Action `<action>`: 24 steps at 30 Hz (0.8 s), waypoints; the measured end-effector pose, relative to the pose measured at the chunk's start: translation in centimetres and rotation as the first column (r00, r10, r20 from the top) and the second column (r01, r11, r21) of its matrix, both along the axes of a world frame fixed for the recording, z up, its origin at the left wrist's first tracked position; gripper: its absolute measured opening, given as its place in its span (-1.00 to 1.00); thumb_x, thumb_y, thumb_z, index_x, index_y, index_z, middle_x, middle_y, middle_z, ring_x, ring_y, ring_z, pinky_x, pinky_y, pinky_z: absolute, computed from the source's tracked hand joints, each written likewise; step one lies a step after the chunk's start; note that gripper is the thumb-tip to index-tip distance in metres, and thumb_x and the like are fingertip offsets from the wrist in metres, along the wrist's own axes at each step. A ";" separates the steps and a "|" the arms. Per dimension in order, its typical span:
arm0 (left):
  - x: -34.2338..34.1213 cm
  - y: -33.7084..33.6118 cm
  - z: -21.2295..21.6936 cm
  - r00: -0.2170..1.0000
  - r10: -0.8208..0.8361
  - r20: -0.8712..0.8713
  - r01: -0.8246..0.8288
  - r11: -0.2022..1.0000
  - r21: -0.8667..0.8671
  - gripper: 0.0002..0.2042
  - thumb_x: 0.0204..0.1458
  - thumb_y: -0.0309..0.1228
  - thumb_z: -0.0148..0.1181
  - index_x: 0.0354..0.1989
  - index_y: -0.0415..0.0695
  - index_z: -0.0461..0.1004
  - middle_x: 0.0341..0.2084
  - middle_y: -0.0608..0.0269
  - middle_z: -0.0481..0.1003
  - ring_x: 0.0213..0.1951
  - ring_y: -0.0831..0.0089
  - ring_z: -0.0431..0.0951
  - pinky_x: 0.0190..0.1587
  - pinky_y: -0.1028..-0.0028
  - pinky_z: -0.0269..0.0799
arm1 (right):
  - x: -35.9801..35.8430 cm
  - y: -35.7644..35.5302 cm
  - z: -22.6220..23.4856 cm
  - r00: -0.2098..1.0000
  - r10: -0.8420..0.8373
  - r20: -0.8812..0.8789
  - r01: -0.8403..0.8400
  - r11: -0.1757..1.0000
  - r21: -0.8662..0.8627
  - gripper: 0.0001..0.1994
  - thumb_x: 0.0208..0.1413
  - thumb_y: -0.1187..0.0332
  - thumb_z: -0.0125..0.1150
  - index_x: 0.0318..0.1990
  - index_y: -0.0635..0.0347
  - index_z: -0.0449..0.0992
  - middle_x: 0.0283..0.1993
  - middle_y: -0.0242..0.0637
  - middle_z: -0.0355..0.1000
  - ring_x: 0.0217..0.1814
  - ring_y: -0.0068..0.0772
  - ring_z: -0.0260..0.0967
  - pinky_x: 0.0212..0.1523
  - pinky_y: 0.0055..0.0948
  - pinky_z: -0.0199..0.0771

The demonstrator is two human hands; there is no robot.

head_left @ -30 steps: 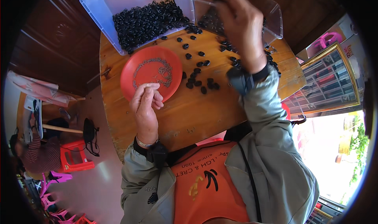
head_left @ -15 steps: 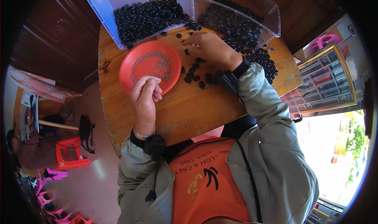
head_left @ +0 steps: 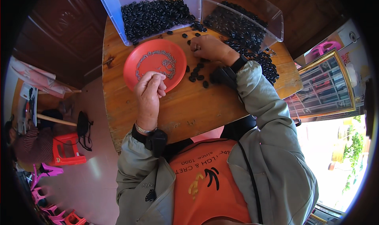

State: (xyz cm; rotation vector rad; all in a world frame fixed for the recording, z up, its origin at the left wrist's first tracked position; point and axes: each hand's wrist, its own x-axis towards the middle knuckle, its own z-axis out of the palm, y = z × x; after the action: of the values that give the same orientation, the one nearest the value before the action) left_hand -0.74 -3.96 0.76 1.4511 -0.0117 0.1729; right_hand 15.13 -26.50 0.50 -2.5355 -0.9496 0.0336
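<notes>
My left hand [head_left: 149, 94] is closed in a pinch over the near rim of a round red plate [head_left: 132, 75]. Whatever its fingertips hold is too small to make out. Small grey metal pins [head_left: 160, 52] lie on the plate in a rough ring, with a clump inside it. To the right of the plate, my right hand [head_left: 213, 49] hovers low over the table with its fingers curled in. Its fingertips are partly hidden, and I cannot make out what they hold. Loose black oval pieces [head_left: 196, 72] lie just below that hand.
Beyond the plate, a translucent bin [head_left: 114, 17] lies tipped toward me, with a heap of black pieces [head_left: 156, 17] inside. Beside it a clear bin [head_left: 281, 27] holds more. Further black pieces [head_left: 268, 69] spread over the right of the wooden table [head_left: 189, 110].
My right hand's fingers have curled in, and the hand sits slightly lower on the table. My left hand keeps its pinch at the plate. The whole view has shifted slightly.
</notes>
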 end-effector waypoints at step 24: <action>0.2 -0.6 -0.8 0.997 -0.058 0.056 0.040 0.960 0.277 -0.87 0.17 -0.41 0.02 -0.32 -0.21 0.36 -0.62 0.36 0.36 -0.57 0.65 0.32 -0.54 0.60 0.24 | -7.7 4.3 2.9 0.658 0.436 -0.614 0.146 0.726 0.672 -0.85 0.11 0.49 0.21 -0.16 0.26 0.49 -0.38 -0.42 0.48 -0.37 -0.66 0.43 -0.31 -0.63 0.47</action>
State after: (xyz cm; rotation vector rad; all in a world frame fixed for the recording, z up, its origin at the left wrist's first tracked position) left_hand -0.53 -4.58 -0.08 1.7216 -0.1282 0.1819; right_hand 7.41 -22.22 3.39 -1.4848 -0.6438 0.6269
